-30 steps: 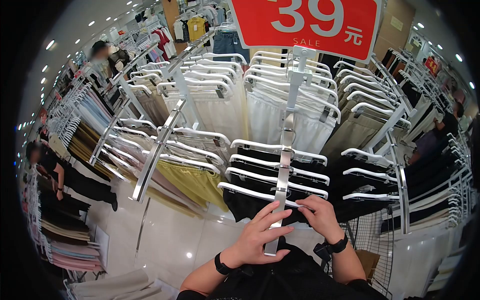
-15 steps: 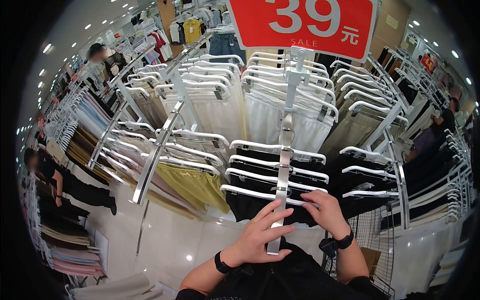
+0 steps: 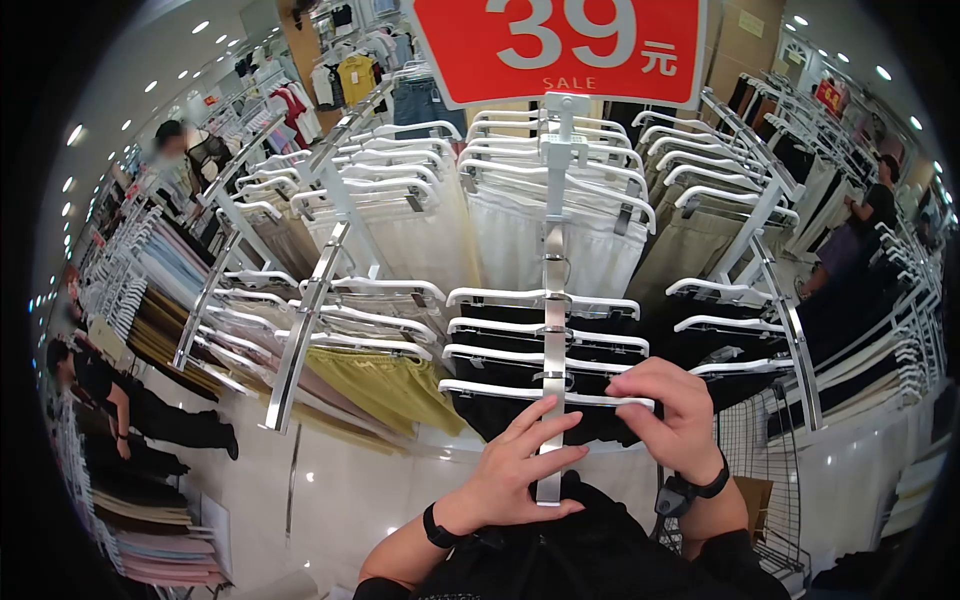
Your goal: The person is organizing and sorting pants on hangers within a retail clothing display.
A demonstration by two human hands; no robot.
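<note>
My left hand [image 3: 520,468] lies with spread fingers across the front end of a metal display rail [image 3: 553,430], its thumb near the rail's tip. Close to the right end of the frontmost white hanger [image 3: 500,390] is my right hand [image 3: 670,415], its fingers curved and thumb and forefinger apart around the bar's end. Black trousers [image 3: 490,415] hang from this hanger. Behind it on the same rail are several more white hangers with black garments.
A red price sign [image 3: 570,50] stands above the rail. White trousers [image 3: 560,235] hang further back, olive-yellow trousers [image 3: 385,385] to the left. A wire basket [image 3: 765,460] is at the right. One person [image 3: 130,395] stands at the left, others further off.
My right hand has risen slightly and shifted right along the front hanger, its fingers spreading apart. My left hand stays on the rail. The view has shifted slightly.
</note>
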